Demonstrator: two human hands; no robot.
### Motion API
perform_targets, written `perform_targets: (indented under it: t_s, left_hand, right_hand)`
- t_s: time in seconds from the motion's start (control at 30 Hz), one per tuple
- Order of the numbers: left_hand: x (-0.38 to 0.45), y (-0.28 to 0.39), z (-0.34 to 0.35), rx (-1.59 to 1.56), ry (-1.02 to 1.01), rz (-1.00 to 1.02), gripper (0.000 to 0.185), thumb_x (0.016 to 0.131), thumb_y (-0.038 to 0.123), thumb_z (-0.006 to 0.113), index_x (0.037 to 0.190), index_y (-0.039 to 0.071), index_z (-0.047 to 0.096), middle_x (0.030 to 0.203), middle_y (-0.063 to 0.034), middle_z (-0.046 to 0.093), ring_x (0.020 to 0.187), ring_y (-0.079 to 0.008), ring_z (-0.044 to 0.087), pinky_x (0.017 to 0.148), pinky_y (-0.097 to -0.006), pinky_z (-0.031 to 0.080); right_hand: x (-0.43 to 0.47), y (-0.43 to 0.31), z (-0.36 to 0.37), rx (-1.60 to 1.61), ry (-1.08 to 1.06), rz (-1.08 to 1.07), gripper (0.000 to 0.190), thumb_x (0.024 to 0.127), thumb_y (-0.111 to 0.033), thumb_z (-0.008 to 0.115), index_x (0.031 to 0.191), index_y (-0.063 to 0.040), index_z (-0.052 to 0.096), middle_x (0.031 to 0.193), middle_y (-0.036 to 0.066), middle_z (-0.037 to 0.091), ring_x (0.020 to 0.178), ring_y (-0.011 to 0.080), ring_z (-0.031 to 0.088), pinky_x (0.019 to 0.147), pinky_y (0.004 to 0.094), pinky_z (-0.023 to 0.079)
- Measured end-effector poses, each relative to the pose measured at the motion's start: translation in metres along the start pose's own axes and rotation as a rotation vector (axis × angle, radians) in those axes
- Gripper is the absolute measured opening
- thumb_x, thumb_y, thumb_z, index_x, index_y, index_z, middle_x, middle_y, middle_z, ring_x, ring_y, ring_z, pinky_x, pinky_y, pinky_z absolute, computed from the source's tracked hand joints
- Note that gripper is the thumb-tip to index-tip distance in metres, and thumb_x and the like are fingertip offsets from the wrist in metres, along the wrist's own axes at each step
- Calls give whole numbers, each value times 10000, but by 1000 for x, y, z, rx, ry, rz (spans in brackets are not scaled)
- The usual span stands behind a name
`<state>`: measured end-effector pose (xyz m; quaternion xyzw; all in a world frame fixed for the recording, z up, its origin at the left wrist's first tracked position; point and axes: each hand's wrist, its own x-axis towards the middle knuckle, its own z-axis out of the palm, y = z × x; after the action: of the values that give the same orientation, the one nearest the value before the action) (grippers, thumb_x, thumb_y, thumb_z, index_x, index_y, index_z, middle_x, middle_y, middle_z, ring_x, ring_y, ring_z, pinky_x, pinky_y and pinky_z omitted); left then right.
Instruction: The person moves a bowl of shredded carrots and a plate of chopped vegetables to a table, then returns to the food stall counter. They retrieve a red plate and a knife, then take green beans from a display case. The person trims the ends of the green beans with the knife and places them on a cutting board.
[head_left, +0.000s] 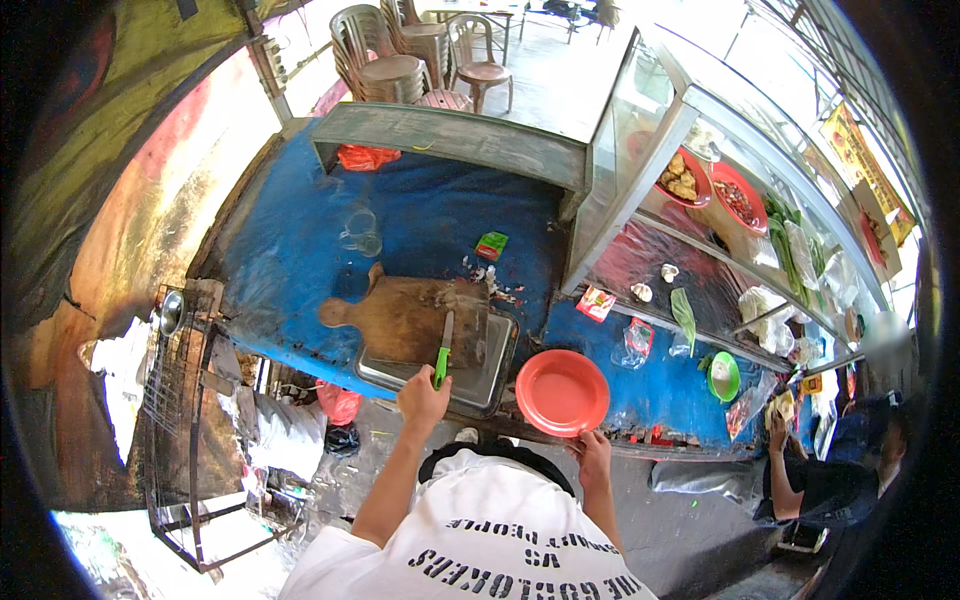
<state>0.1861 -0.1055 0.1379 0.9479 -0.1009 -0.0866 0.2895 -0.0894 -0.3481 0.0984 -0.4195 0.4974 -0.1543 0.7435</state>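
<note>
My left hand (424, 395) grips the green handle of a kitchen knife (445, 344). Its blade points away from me, over a wooden cutting board (405, 319) with a rounded handle at its left. The board rests partly on a rectangular metal tray (487, 379). In my right hand (592, 453) is the near rim of an orange-red plastic plate (562, 391), which has nothing in it and is held at the counter's front edge. White and reddish scraps (491, 281) lie just beyond the board's far right corner.
A glass display case (637, 195) stands at the right, holding plates of food. Garlic bulbs (641, 292), a green leaf (682, 319) and a green bowl (722, 377) are below it. A person (832, 472) works at far right. A wire rack (176, 390) stands left.
</note>
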Motion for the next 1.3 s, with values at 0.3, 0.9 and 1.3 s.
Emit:
perform_targets:
  t_s: [0.3,0.9,1.3]
  left_hand:
    - [-15,23,19,-382,-29,-79,358,1009,343,587,891,32,719,714,-128,689,649,-272,675,581,-409,485]
    - [-56,104,72,-745,-688,-24,347,1067,293,550,1045,-12,714,840,-21,687,702,-87,600,647,-279,489]
    - [180,49,-9,-45,-4,482,401,974,351,631,1200,25,686,1187,-168,709,1135,-348,652,969,-450,507]
  right_hand:
    - [50,-24,-17,-419,-124,206,322,1038,-368,550,1122,-74,654,997,60,727,804,181,696,623,330,545]
    - [56,-81,80,-257,-705,36,275,1071,-278,531,1176,-48,640,1015,64,730,887,160,712,775,292,558]
    - [67,-24,108,-321,-434,70,210,1044,-188,550,1020,-15,667,850,29,680,770,113,631,677,285,505]
